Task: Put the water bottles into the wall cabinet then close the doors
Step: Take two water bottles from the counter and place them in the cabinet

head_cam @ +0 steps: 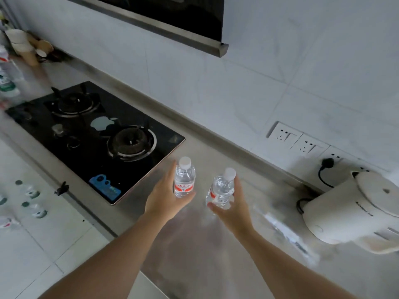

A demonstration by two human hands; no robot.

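- Your left hand [165, 200] holds a water bottle [184, 179] upright at the centre of the frame, fingers curled round its lower half, thumb on the near side.
- Your right hand [232, 209] grips a second bottle [221, 189] just to the right, tilted slightly, fingers wrapped round its body.
- Both bottles hang above the table [194, 244], close together but apart.
- The gas stove [95, 134] sits to the left of centre.
- A white kettle [354, 210] stands at the right edge, below the wall sockets [298, 140].
- More bottles [8, 83] blur at the left edge.
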